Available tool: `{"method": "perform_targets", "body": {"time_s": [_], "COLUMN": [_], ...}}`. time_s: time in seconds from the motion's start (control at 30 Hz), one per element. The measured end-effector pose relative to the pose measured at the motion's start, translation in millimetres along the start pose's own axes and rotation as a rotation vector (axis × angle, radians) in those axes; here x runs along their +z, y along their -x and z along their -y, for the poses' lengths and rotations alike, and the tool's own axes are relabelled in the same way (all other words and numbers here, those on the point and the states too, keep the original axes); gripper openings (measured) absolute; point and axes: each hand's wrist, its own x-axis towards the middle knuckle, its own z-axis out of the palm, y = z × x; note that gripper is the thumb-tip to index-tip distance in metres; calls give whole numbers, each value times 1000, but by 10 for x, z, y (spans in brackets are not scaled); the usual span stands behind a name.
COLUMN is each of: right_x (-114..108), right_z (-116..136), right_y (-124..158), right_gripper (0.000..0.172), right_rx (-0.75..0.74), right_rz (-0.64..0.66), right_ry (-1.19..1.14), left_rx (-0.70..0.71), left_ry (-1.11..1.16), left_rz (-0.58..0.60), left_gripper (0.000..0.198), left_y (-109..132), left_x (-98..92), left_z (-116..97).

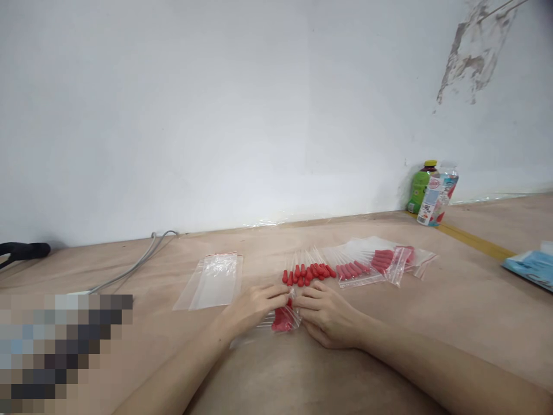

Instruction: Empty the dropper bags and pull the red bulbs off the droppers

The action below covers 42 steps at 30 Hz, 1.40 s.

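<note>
Between my hands lies a clear plastic zip bag [296, 323] with several red-bulbed droppers [282, 319] inside, their thin clear stems pointing left. My left hand [254, 305] grips the upper left of this bag with bent fingers. On its right end, my right hand [326, 317] pinches the plastic, thumb and fingers close together. Just beyond my fingers is a row of loose droppers [309, 272], red bulbs toward me and clear stems away. To their right, filled zip bags [380, 265] of the same droppers overlap one another.
Flat clear bags [216, 281] lie to the left on the wooden table [337, 377]. A grey cable [142, 262] and a black object [26, 251] are farther left. Two bottles [432, 196] stand at the wall; a blue packet [529, 268] sits at right.
</note>
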Motion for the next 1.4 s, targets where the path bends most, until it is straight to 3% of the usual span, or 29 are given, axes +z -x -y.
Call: {"method": "perform_targets", "body": {"time_s": [0.1,0.2,0.33,0.47,0.63,0.83,1.07,1.23,1.4], "right_x": [-126,-163,-29,79,76,119,103,-29,-202], "right_z": [33,80,110,106,124,144,123,113,9], "right_y": [-13,-41,-82,-131,-157,-131,-194,-232,-210], "right_gripper": [6,16,19,14,6,17,10,11,20], "right_rx": [112,345,544,593,667,700,659,760,1021], "right_rz": [49,11,-82,-43,-37,-80,86,55,86], "right_ry": [-175,-371,-564,-587,-563,-792,-981,-1218,-1243], "left_rx": [58,40,-125,-368,-447,-460,-466,-467,-484], "left_ry": [-76,-29,231,413,498,506,493,483,483], "left_rz": [69,99,154,125,113,81,83,89,102], "left_gripper": [29,28,26,48,58,60,56,54,54], "left_y": [-3,-11,48,235,386,369,387,389,401], "left_x": [-110,-149,-91,-9,66,101,113,96,95], "left_z": [42,22,-112,-255,-305,-300,-294,-301,-297]}}
